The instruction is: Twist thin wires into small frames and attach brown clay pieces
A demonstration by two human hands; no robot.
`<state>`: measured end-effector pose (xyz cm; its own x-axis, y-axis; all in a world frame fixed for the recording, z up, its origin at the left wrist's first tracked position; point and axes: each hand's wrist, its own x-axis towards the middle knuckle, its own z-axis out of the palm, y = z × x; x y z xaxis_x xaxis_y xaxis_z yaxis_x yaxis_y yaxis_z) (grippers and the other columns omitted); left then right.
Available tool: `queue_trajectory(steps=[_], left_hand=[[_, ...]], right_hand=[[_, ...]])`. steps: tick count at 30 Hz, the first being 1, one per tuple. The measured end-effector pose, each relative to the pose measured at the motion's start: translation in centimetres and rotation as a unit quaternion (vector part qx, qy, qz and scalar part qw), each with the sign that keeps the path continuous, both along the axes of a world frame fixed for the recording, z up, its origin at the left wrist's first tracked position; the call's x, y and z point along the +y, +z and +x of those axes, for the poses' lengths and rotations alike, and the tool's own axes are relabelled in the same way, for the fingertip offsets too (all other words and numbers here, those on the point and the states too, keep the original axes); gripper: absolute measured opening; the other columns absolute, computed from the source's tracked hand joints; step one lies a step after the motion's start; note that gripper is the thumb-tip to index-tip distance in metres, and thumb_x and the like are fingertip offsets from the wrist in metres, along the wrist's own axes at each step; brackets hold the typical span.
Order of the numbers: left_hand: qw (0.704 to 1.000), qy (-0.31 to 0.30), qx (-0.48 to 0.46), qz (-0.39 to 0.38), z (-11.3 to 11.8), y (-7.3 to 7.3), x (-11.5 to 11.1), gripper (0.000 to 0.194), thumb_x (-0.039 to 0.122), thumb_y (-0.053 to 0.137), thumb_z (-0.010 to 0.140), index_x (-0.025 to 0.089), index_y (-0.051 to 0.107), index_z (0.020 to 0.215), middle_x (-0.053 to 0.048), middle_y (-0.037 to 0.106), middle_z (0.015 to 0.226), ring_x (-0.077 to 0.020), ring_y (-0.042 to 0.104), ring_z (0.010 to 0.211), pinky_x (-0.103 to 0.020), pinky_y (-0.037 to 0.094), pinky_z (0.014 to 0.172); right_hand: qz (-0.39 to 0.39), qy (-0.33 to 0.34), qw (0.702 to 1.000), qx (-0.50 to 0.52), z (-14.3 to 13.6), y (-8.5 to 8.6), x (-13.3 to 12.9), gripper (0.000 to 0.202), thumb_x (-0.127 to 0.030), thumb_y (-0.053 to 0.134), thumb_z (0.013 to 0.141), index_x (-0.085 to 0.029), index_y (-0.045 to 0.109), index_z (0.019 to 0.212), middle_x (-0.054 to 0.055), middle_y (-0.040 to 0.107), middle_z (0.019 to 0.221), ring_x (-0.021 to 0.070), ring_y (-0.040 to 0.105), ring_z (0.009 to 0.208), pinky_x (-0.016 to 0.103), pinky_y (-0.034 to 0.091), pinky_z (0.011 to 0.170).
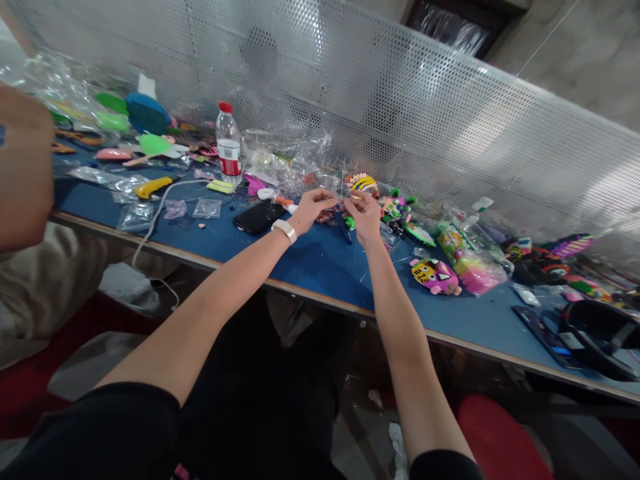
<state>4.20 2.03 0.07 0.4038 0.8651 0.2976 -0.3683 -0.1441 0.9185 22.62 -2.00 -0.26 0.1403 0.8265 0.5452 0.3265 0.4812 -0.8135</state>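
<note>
We look along a long blue tabletop [310,270] with a thin brown edge, set before a silver screen of perforated metal [450,127]; beyond it, at the upper right, rises a rough grey wall [575,60]. Over the table, the bare left hand [315,205], a pale band [285,231] on its wrist, and the bare right hand [365,215] come nearly tip to tip, fingers bent inward; whether they are clamped on something small, we cannot tell through the blur. Between and below them, a slim dark-blue stick-shaped tool [343,229] lies on the surface, and a striped round toy in yellow, black and orange [364,183] sits just behind the right hand.

To the left we see a flat black object [257,217], a clear bottle with a red cap [229,150] standing upright, and a yellow-handled cutter [153,187] among scattered clear plastic bags [136,217]. To the right lies a pink-and-yellow toy with an animal face [435,275]. Another person [25,173] is cut off by the left edge, and a round red seat [500,440] stands below the table.
</note>
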Motion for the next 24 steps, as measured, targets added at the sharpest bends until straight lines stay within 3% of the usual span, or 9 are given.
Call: queue_trajectory(steps=[5,13,18,24], left_hand=[[0.999,0.05,0.002,0.011,-0.2,0.3,0.0,0.028,0.043,0.085,0.096,0.02,0.07,0.093,-0.003,0.07,0.082,-0.0147,0.065,0.071,-0.028,0.053,0.063],[0.986,0.154,0.027,0.058,-0.4,0.2,0.3,0.018,0.028,0.081,0.1,0.02,0.069,0.089,-0.004,0.07,0.086,-0.015,0.065,0.075,-0.028,0.052,0.066],[0.987,0.147,0.027,0.055,-0.4,0.0,0.3,0.018,0.023,0.079,0.1,0.02,0.068,0.087,-0.004,0.069,0.086,-0.0163,0.066,0.076,-0.028,0.052,0.064],[0.992,0.108,0.04,0.045,-0.3,-0.4,0.4,0.023,0.032,0.081,0.102,0.02,0.067,0.088,-0.004,0.069,0.083,-0.0151,0.065,0.07,-0.029,0.053,0.062]], right_hand=[[-0.013,0.003,1.0,0.007,0.2,0.4,-0.4,0.065,-0.08,0.09,0.075,-0.026,0.079,0.109,0.008,0.085,0.097,0.0291,0.082,0.084,0.048,0.072,0.075],[-0.023,0.001,1.0,-0.021,0.0,0.5,-1.0,0.05,-0.067,0.091,0.079,-0.025,0.084,0.106,0.007,0.086,0.093,0.0287,0.082,0.081,0.048,0.072,0.072],[-0.019,0.01,1.0,-0.015,0.0,0.3,-0.7,0.049,-0.068,0.091,0.079,-0.026,0.083,0.104,0.007,0.085,0.092,0.0292,0.083,0.08,0.052,0.072,0.079],[-0.01,0.009,1.0,-0.009,-0.1,0.3,-0.9,0.05,-0.07,0.089,0.079,-0.027,0.082,0.104,0.006,0.085,0.089,0.0318,0.084,0.087,0.056,0.072,0.087]])
